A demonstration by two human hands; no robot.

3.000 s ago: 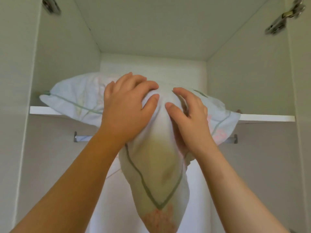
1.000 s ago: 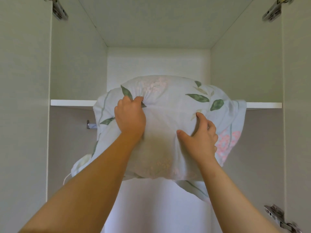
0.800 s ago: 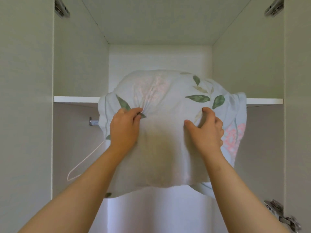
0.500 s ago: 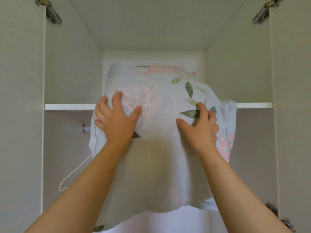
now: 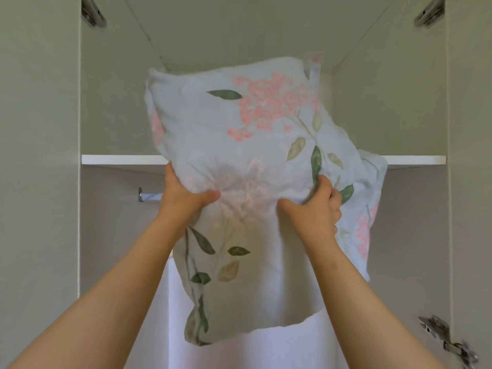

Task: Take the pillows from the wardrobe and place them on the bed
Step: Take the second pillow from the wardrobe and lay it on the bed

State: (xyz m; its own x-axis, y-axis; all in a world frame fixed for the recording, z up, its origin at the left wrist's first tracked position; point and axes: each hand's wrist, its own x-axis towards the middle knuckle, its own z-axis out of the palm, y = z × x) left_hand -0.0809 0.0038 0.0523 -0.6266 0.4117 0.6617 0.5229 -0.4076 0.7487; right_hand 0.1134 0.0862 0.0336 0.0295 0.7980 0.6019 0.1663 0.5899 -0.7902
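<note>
A pale blue pillow [image 5: 239, 145] with pink flowers and green leaves stands tilted in front of the wardrobe's upper shelf [image 5: 119, 159]. Its loose pillowcase end hangs down below my hands. My left hand [image 5: 183, 194] grips the pillow's lower left part, thumb pressed into the fabric. My right hand [image 5: 314, 209] clutches the lower right part, fingers bunching the cloth. A second fold of the same fabric [image 5: 370, 209] droops off the shelf at the right; whether it belongs to another pillow I cannot tell.
The white wardrobe's inner walls close in on both sides, with door hinges at the top left [image 5: 91, 12], top right [image 5: 431, 12] and lower right [image 5: 447, 342]. A chrome hanging rail [image 5: 149, 196] runs under the shelf. A white garment [image 5: 266, 350] hangs below.
The pillow has been lifted and tipped upright, showing its flowered face. Both hands have shifted from flat on its front to gripping its lower part. The white hanger wire at the left is hidden now.
</note>
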